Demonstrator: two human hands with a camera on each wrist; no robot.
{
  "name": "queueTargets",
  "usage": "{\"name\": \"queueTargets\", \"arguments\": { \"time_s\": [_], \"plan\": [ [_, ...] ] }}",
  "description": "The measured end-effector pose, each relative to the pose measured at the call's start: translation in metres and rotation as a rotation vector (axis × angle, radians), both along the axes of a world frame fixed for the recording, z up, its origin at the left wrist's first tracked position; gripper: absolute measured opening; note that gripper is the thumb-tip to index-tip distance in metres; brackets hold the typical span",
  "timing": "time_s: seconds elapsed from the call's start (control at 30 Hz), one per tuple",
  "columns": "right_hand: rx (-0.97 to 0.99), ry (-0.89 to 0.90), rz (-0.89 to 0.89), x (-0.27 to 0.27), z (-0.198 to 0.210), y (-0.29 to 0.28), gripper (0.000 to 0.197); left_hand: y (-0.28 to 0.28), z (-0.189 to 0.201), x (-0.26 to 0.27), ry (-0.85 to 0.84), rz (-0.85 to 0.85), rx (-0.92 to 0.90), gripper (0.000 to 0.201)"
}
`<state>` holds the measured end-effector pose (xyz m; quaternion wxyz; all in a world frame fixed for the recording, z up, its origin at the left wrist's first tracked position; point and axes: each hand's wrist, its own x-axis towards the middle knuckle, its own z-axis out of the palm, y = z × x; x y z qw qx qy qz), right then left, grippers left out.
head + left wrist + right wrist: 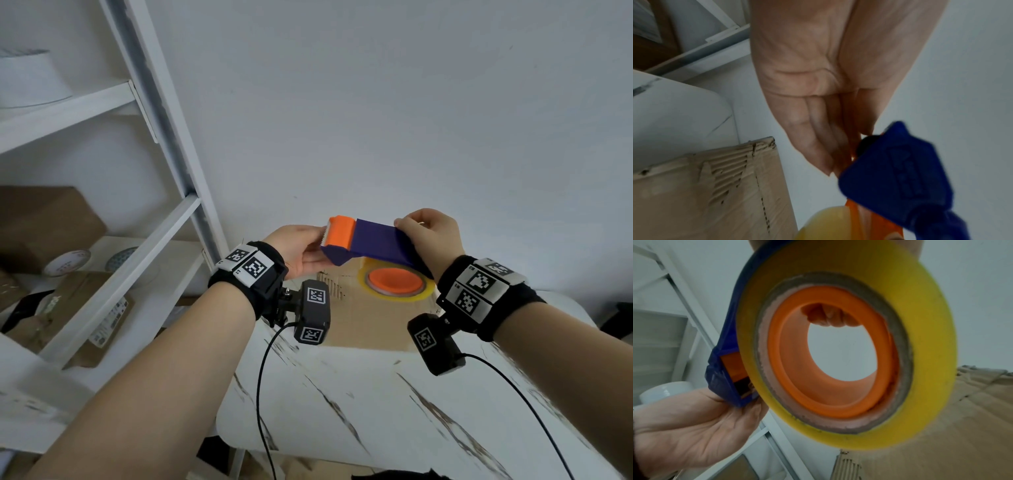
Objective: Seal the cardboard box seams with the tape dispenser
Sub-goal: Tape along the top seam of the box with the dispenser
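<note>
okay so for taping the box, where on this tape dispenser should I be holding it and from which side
Grip the tape dispenser by its blue body, from above at the end away from the serrated orange cutter head, where your right hand holds it now. That likely keeps fingers off the teeth and the yellow tape roll free to turn over the cardboard box.

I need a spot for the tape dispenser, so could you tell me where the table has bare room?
The marble table is bare in front of the cardboard box, between the two forearms. The shelf on the left is crowded with boxes and bowls.
</note>
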<state>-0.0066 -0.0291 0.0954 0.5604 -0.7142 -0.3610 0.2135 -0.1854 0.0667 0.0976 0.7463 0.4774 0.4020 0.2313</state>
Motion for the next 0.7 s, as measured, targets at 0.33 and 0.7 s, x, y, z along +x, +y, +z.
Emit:
{"name": "queueTargets", "arguments": {
  "time_s": [0.33,0.7],
  "plan": [
    [0.016,0.107,0.025,0.003,0.0,-0.001,0.024,-0.009,0.001,0.009,-0.043,-0.064,-0.09,0.015],
    [0.035,0.183,0.044,0.017,-0.001,-0.002,0.026,-0.013,0.001,0.023,-0.017,-0.025,-0.148,0.013]
  ]
}}
